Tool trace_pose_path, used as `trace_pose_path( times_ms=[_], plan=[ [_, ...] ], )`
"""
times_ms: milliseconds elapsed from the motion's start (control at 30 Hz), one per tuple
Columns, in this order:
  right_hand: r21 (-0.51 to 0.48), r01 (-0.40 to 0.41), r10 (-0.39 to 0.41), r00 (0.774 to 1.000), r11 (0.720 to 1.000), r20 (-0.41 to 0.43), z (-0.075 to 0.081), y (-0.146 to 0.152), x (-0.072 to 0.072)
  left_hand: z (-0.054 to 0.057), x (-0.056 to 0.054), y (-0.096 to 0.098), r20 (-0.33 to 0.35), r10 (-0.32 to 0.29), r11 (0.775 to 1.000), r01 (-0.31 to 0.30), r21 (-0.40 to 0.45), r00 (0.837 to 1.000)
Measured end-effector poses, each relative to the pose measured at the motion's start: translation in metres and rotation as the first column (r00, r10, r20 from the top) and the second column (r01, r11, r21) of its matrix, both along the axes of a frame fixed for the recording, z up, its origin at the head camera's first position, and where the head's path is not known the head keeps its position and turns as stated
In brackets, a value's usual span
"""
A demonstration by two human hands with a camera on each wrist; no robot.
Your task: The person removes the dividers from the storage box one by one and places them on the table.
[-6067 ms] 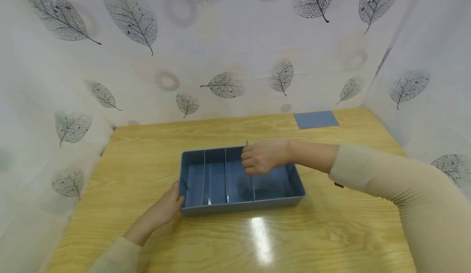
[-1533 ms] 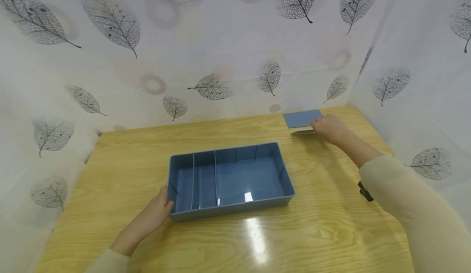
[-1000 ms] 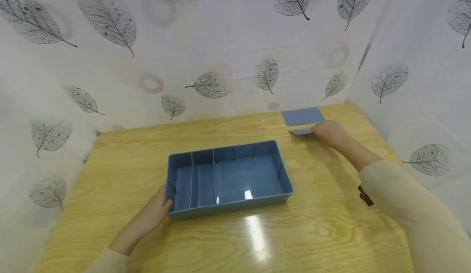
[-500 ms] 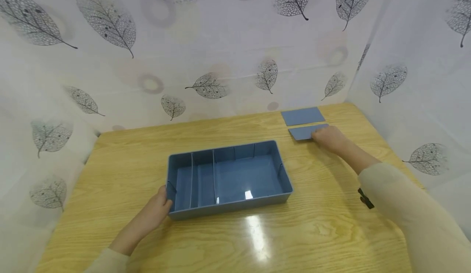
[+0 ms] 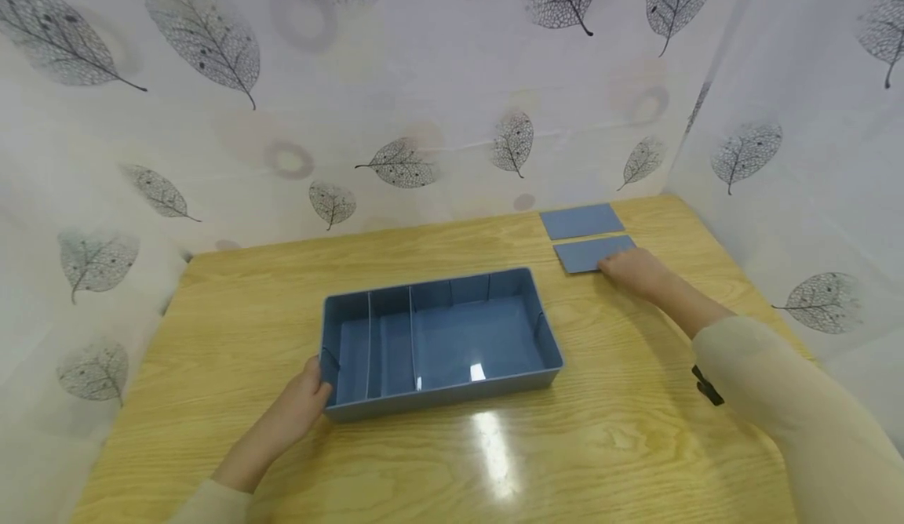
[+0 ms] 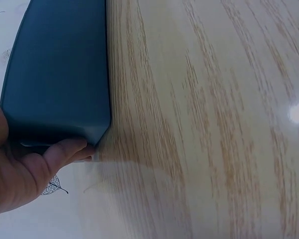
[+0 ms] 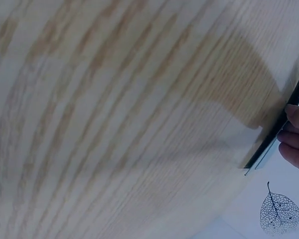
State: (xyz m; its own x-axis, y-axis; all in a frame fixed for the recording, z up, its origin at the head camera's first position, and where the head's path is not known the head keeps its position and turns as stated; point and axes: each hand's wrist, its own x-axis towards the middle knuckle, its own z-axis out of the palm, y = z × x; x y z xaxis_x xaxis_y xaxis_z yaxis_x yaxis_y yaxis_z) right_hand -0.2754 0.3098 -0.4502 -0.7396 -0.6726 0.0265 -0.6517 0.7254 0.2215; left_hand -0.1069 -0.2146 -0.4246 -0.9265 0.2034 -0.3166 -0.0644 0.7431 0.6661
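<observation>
A blue-grey rectangular box (image 5: 445, 394) stands in the middle of the table, with two thin dividers in its left part and one wide compartment on the right. My left hand (image 5: 298, 398) grips the box's left end wall; in the left wrist view, my left fingers and thumb (image 6: 62, 152) are around that end. My right hand (image 5: 633, 271) pinches the near edge of a flat blue-grey divider panel (image 5: 582, 254), which lies low at the table's back right. In the right wrist view the panel (image 7: 269, 139) appears edge-on between thumb and fingers.
Another blue-grey panel (image 5: 581, 221) lies flat just behind the held one, by the back edge. The wooden table (image 5: 395, 469) is bordered by leaf-print curtains (image 5: 452, 100) at the back and sides. A dark band (image 5: 707, 385) shows beneath the right sleeve.
My right hand has taken a divider from the box to the back right and tilted it down from upright to nearly flat, before the other panel. My left hand keeps holding the box.
</observation>
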Motion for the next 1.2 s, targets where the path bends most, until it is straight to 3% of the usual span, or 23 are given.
trace_pose_path(
  times_ms=[200,567,733,1000,1200],
  plan=[
    [-0.056,-0.012,0.013,1.000,0.998,0.005,-0.005,0.003,0.001,0.001,0.000,0.000,0.029,0.011,0.999,-0.012,0.032,1.000],
    [-0.103,0.090,-0.078,0.990,0.991,0.119,-0.002,0.003,0.000,0.000,0.002,-0.002,-0.008,-0.023,1.000,0.023,-0.004,1.000],
    [-0.130,0.054,-0.042,0.995,0.990,0.092,0.001,0.004,-0.003,0.000,0.002,-0.001,-0.017,-0.018,1.000,0.018,-0.010,1.000],
    [-0.087,0.028,-0.023,0.998,0.996,0.066,0.014,0.002,-0.004,0.000,0.002,-0.001,-0.018,-0.031,1.000,0.031,0.001,0.999],
    [-0.133,-0.002,0.011,0.997,0.991,0.073,0.023,-0.006,-0.006,0.001,0.003,-0.001,-0.017,-0.036,0.999,0.036,-0.002,0.999]
  ],
)
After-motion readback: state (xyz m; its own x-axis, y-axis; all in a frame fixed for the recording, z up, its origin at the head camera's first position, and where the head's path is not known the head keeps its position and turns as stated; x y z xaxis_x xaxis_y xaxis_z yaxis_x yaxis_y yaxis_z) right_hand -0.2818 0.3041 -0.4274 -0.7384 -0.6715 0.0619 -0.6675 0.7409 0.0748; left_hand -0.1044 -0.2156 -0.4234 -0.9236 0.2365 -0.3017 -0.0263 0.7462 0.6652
